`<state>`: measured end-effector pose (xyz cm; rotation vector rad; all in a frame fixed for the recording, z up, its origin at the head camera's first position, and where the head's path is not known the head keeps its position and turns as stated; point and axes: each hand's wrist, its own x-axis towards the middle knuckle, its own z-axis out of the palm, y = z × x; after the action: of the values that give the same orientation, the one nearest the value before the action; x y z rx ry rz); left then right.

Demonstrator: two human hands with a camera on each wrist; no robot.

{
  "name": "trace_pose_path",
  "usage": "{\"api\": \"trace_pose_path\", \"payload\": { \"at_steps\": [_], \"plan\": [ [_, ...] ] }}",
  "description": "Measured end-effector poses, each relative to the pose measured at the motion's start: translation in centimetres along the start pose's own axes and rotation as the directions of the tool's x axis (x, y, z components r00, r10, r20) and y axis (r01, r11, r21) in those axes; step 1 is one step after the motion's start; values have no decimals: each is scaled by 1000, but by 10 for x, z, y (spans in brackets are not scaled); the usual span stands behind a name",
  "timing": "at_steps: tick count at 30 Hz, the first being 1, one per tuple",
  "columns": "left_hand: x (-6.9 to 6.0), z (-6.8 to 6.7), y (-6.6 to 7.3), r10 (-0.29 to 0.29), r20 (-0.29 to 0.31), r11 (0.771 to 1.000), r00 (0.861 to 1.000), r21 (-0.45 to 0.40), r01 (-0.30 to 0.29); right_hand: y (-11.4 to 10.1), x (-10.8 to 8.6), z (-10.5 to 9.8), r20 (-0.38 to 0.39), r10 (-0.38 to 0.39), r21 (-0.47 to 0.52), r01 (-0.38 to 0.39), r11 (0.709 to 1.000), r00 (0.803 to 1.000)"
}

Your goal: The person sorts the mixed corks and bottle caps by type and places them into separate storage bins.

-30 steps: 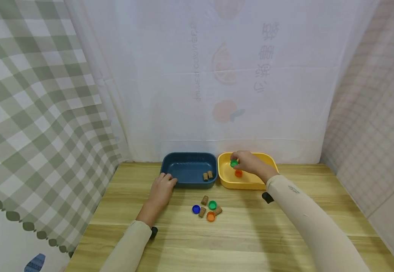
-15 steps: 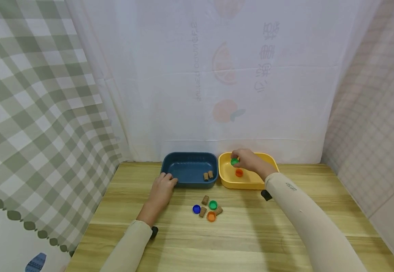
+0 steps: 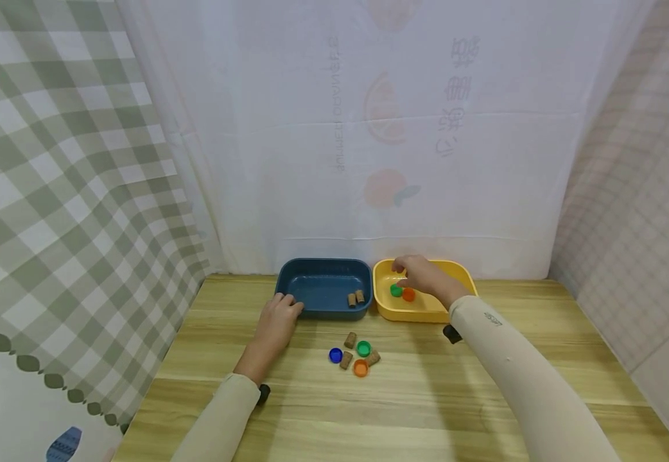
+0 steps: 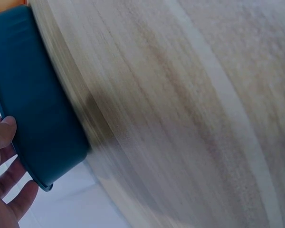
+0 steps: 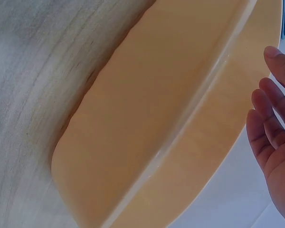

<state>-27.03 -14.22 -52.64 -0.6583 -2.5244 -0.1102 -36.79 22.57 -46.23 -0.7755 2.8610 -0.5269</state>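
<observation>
At the near left corner of the dark blue tray (image 3: 324, 316), my left hand (image 3: 277, 323) grips the rim; the left wrist view shows the thumb (image 4: 7, 128) on the wall. Two corks (image 3: 352, 300) lie in that tray's right end. Over the yellow tray (image 3: 412, 316) my right hand (image 3: 424, 277) hovers with parted fingers and holds nothing. Below its fingertips are a green cap (image 3: 395, 290) and an orange cap (image 3: 408, 294), side by side in the yellow tray. In the right wrist view the fingers of the hand (image 5: 278, 123) are loosely bent.
On the wooden table (image 3: 404, 410), in front of the trays, lie a blue cap (image 3: 336, 355), a green cap (image 3: 364, 348), an orange cap (image 3: 360, 367) and three corks (image 3: 350, 340). A white cloth (image 3: 253, 160) hangs behind; a checked cloth (image 3: 51, 160) hangs at the left.
My right hand has let go of the green cap, which dropped into the yellow tray beside the orange one. The fingers have parted. My left hand stays at the blue tray.
</observation>
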Motion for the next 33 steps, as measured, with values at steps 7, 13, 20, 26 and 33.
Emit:
{"api": "trace_pose_path", "payload": {
  "at_steps": [7,13,20,26,33],
  "plan": [
    [0,0,0,-6,1,1000,1000,-5,6,1,-4,1,-16,-21,0,21,1000,1000],
    [0,0,0,-6,-2,1000,1000,-5,6,4,-12,3,-36,-22,40,24,999,999],
    [0,-2,1,-3,-9,1000,1000,-8,3,-3,-34,-3,-58,-7,128,14,992,998],
    [1,-2,0,-1,-24,1000,1000,-12,1,-10,-51,-2,-102,-30,144,45,989,994],
    [0,0,0,6,-16,1000,1000,-19,-6,-21,-71,9,-242,-112,81,135,988,964]
  ]
}}
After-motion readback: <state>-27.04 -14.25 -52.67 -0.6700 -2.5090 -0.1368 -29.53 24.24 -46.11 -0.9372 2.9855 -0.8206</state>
